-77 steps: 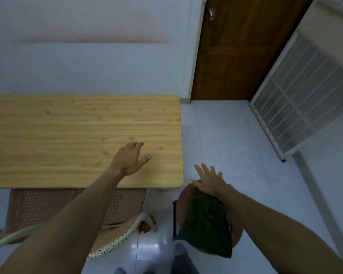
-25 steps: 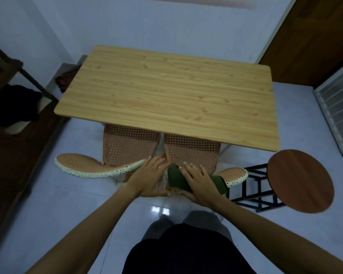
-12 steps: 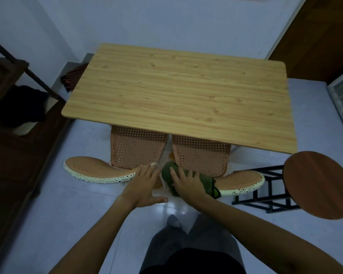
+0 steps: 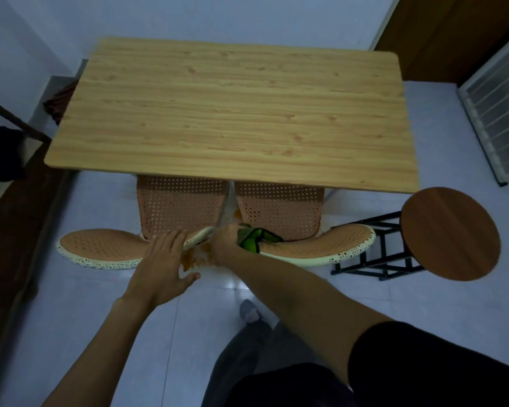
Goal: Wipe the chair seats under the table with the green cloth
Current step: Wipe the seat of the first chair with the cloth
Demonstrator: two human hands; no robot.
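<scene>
Cloth-wise, the green cloth (image 4: 252, 240) sits bunched in the closed right hand (image 4: 225, 245) at the near-left corner of the right chair seat (image 4: 279, 211), whose length runs away under the table (image 4: 232, 113), while the left hand (image 4: 162, 267), fingers spread and empty, rests on the neighbouring chair's backrest (image 4: 100, 249).

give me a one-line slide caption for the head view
Right hand presses green cloth onto a perforated chair tucked under the wooden table; left hand steadies alongside.
</scene>
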